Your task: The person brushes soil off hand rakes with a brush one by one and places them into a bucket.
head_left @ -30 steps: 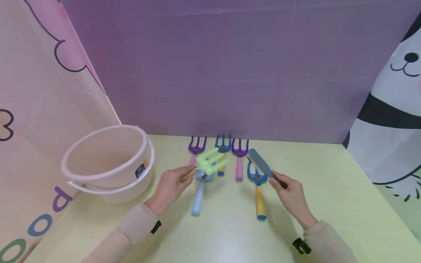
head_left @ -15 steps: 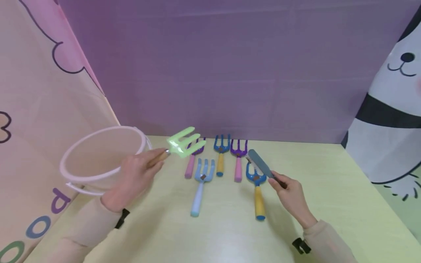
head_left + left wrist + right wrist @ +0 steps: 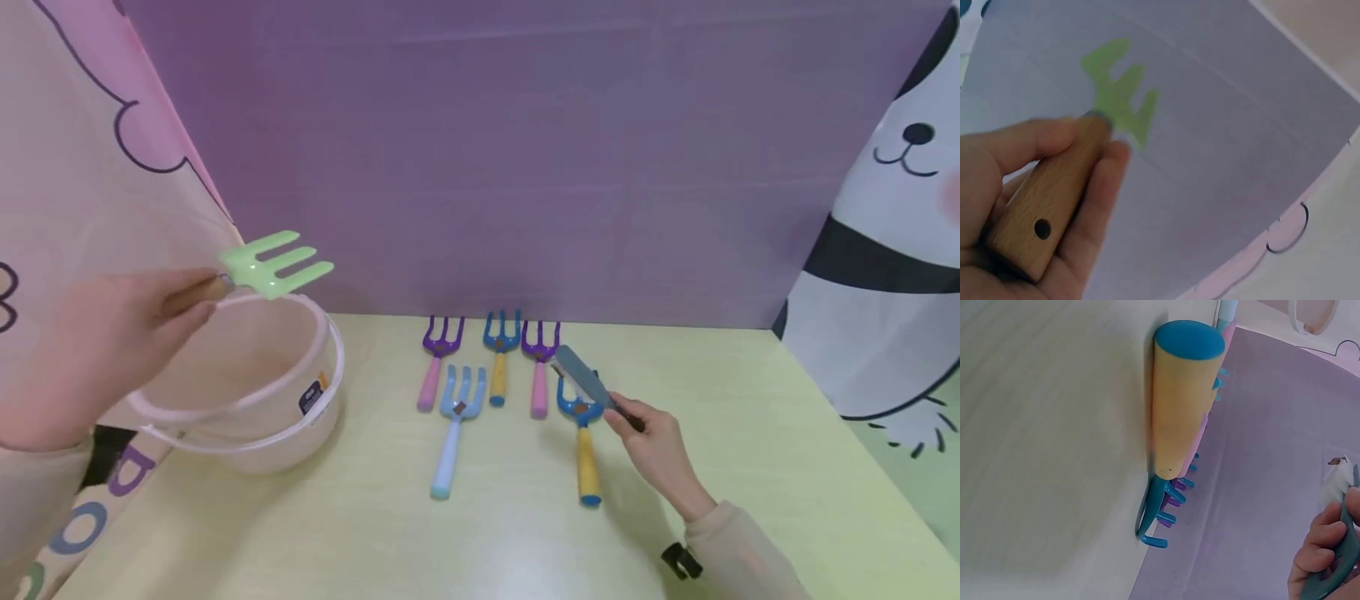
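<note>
My left hand (image 3: 105, 342) holds a green hand fork (image 3: 273, 267) by its wooden handle (image 3: 1054, 200), raised over the white bucket (image 3: 288, 443). The prongs point right and away. In my right hand (image 3: 660, 454) is a grey-blue brush (image 3: 581, 373), gripped by its dark handle. Its pale bristles (image 3: 1338, 478) carry a brown spot in the right wrist view. The brush is held above a blue fork with a yellow handle (image 3: 588, 467) and partly hides its prongs. Left of that lies a light blue fork (image 3: 447, 458) with a brown patch at its neck.
Behind them lie two purple forks with pink handles, the left one (image 3: 429, 383) and the right one (image 3: 539, 390). Between these is another blue fork with a yellow handle (image 3: 498, 379). A purple cloth (image 3: 525, 167) closes off the back of the pale table (image 3: 420, 550).
My left hand has carried the green fork left and up, from above the light blue fork to over the bucket. The right hand with the brush has hardly moved.
</note>
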`<state>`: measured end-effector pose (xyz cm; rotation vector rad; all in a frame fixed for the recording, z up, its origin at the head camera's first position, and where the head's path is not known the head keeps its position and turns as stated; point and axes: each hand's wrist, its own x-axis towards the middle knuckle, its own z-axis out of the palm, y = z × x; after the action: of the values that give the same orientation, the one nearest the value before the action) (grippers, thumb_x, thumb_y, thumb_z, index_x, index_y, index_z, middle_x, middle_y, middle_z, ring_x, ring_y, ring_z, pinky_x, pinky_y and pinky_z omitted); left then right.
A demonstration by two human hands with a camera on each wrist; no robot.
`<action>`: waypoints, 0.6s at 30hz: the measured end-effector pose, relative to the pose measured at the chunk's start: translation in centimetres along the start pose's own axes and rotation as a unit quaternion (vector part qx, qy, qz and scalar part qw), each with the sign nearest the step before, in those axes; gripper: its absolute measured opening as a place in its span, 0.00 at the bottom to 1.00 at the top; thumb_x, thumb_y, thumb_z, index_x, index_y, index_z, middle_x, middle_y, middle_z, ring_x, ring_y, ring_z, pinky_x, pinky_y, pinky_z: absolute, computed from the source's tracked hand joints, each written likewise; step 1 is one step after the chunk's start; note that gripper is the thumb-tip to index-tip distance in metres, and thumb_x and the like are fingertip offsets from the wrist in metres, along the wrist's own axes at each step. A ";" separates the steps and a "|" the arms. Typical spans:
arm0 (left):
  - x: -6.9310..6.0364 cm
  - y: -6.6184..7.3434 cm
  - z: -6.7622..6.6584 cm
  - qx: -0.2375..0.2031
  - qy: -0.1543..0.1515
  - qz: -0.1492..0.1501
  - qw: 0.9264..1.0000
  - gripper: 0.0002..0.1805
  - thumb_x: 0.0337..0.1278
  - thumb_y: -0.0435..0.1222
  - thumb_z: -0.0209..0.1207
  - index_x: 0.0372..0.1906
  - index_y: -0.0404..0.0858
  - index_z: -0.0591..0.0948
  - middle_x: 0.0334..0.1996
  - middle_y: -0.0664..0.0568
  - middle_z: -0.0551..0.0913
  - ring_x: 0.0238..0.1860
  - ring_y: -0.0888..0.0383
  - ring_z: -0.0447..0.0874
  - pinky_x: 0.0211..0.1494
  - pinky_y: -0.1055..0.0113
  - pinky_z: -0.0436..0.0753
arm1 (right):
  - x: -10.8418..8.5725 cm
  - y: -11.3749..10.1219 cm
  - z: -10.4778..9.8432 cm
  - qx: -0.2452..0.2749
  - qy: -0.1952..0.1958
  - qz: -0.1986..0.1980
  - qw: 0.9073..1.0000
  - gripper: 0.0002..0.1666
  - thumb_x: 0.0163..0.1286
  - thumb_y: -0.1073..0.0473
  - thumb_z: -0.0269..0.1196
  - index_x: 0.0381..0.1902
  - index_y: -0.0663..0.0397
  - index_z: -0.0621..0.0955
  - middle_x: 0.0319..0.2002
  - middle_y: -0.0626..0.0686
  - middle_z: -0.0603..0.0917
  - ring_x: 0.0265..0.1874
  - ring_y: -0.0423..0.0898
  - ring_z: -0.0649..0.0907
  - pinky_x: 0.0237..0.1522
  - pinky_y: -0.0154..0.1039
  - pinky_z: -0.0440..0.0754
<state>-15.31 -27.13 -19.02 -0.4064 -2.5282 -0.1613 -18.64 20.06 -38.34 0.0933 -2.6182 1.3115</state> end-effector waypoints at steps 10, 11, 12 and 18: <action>3.7 -6.4 -0.1 0.065 -0.307 -0.054 0.948 0.17 0.56 0.40 0.57 0.44 0.31 0.82 0.41 0.34 0.82 0.39 0.38 0.79 0.39 0.43 0.76 | -0.1 0.1 0.0 -0.007 -0.007 -0.003 1.000 0.20 0.66 0.59 0.58 0.53 0.65 0.77 0.33 0.61 0.83 0.17 0.38 0.67 0.17 0.29 0.66; 4.0 -6.8 0.5 0.063 -0.324 -0.047 0.943 0.17 0.55 0.41 0.57 0.43 0.31 0.82 0.40 0.36 0.82 0.39 0.40 0.79 0.39 0.44 0.77 | -0.1 0.1 0.0 -0.008 -0.008 -0.002 1.000 0.20 0.65 0.59 0.58 0.53 0.65 0.77 0.32 0.60 0.83 0.17 0.38 0.67 0.17 0.29 0.66; 4.3 -7.2 1.0 0.057 -0.339 -0.037 0.938 0.16 0.54 0.40 0.58 0.41 0.32 0.83 0.39 0.37 0.83 0.38 0.43 0.80 0.39 0.45 0.78 | -0.1 0.1 0.0 -0.007 -0.010 -0.001 1.000 0.20 0.65 0.59 0.58 0.53 0.65 0.77 0.30 0.59 0.82 0.17 0.38 0.66 0.17 0.29 0.66; 6.0 -7.7 4.5 -0.031 -0.442 -0.021 0.896 0.13 0.52 0.35 0.57 0.38 0.29 0.82 0.26 0.48 0.81 0.29 0.54 0.76 0.32 0.59 0.78 | -0.2 -0.2 0.0 -0.003 -0.024 0.012 1.000 0.21 0.66 0.58 0.57 0.54 0.64 0.76 0.22 0.53 0.77 0.16 0.38 0.65 0.16 0.30 0.65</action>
<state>-24.84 -31.96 -19.68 -0.5345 -3.4403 -0.0771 -18.39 19.97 -38.20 0.0932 -2.6711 1.3256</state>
